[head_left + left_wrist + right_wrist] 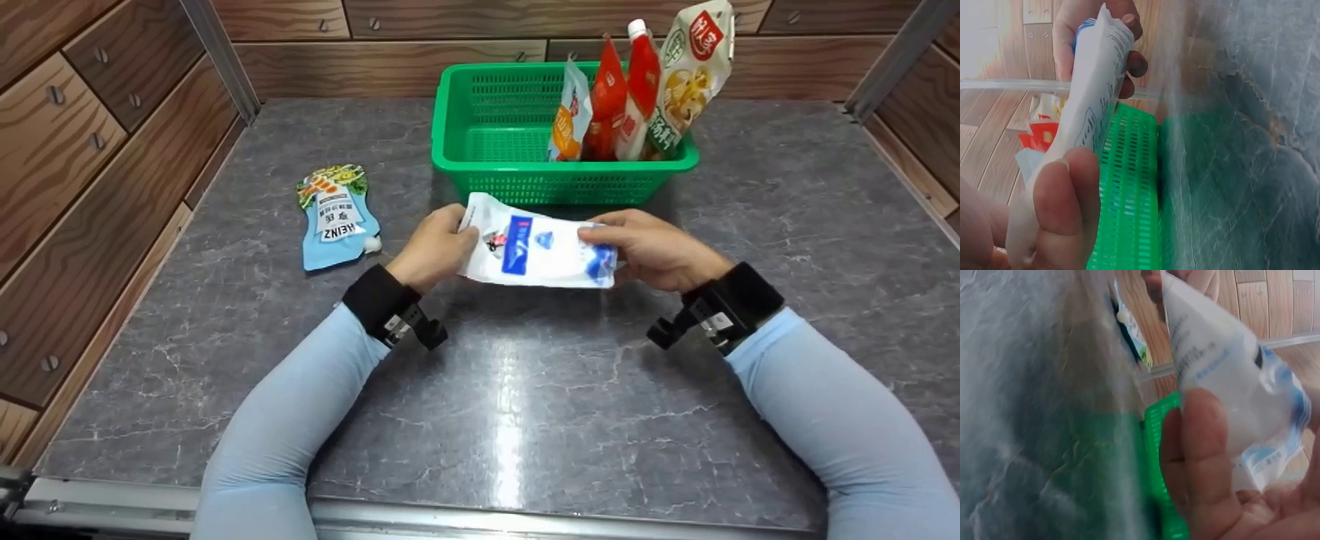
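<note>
Both hands hold a white plastic packet [559,259] with a blue label above the table, in front of the green basket. My left hand [439,247] pinches its left end between thumb and curled fingers. At the other end, my right hand [656,247] grips it with the thumb on top and fingers beneath. In the left wrist view the packet [1092,84] appears edge-on, the left fingers [1061,197] curled against it. Small print shows on the packet's underside [1213,354] in the right wrist view.
A green basket [555,180] stands behind the hands. In its right part are a blue-and-orange pouch [571,116], a red pouch [607,94], a red bottle with a white cap [641,82] and a beige packet [694,75]. A light-blue Heinz pouch [337,217] lies left on the grey table [480,420].
</note>
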### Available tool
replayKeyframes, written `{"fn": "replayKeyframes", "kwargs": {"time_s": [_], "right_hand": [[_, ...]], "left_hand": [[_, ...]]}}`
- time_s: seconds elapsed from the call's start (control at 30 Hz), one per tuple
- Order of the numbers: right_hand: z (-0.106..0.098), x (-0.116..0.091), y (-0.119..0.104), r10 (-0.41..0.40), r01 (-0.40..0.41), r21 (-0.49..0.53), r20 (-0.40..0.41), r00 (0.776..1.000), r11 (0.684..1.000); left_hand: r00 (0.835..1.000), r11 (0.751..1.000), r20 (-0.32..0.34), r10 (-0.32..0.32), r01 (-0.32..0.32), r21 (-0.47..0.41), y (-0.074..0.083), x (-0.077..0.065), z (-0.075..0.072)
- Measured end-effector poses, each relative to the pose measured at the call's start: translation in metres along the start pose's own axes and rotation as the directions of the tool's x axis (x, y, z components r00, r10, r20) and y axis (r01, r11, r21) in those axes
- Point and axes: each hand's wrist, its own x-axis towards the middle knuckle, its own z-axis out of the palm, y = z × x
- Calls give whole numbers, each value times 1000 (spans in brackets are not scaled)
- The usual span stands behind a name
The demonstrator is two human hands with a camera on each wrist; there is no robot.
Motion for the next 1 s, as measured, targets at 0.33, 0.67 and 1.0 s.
{"fn": "replayKeyframes", "kwargs": {"time_s": [0.33,0.67,1.0], "right_hand": [[-12,3,15,-19,14,77,55,998,997],[-16,-9,6,-54,52,71,35,998,996],[-11,-24,-5,-289,258,328,46,956,909]], "left_hand": [[1000,1000,24,15,-15,-12,0,-2,7],[995,985,103,5,13,-172,3,0,9],[964,891,212,160,-49,-450,4,-4,8]]}}
